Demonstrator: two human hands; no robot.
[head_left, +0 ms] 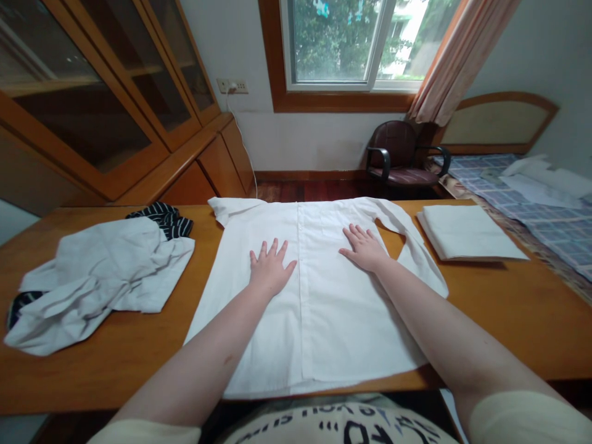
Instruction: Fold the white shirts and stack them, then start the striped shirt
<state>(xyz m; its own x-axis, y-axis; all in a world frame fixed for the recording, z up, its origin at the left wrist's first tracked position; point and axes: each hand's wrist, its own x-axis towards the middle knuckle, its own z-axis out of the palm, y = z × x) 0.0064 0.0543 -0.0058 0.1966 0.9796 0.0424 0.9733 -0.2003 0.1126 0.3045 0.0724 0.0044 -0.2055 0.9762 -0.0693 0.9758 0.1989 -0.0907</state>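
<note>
Shirt (324,308), white, lies flat on bench (504,314). My left hand (271,269) and right hand (364,248) rest on it, fingers spread. Crumpled clothes (111,265) left, folded white cloth (472,231) right.

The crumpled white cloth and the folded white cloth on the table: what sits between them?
A white shirt lies spread out between them, with the left hand and right hand flat on it, as the head view shows.
</note>
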